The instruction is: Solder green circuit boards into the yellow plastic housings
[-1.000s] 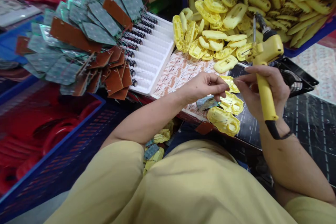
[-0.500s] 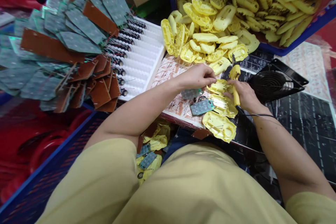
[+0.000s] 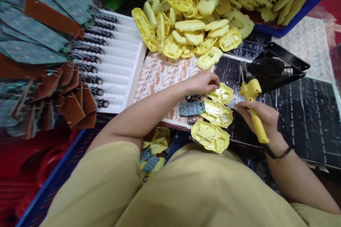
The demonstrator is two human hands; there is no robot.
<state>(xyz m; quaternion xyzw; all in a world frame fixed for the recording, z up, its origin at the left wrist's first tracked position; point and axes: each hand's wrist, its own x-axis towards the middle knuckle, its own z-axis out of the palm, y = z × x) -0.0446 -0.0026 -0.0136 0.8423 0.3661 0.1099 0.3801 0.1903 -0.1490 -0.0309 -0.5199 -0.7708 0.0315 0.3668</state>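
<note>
My right hand [image 3: 263, 116] is wrapped round a yellow soldering gun [image 3: 252, 90], its dark tip angled up and away from the work. My left hand [image 3: 204, 82] is closed in a pinch at the upper edge of a yellow plastic shell [image 3: 225, 94]; what lies between those fingers is hidden. Below that shell sits a second yellow shell [image 3: 220, 114], with a green circuit board [image 3: 191, 108] at its left and thin wires across it. Nearest my body lies a third yellow shell [image 3: 210, 136]. A small round part [image 3: 191, 120] rests beside the board.
A white ridged tray [image 3: 124, 60] stands left, with circuit boards [image 3: 34, 25] heaped over it. Yellow shells [image 3: 190, 26] pile up before a blue crate [image 3: 286, 30]. A black fan [image 3: 274, 69] sits right. More shells and boards [image 3: 151, 163] lie below the table edge.
My right hand has drawn the soldering gun back to the right, away from the shells. My left hand stays by the top shell. The view has shifted and come closer to the table.
</note>
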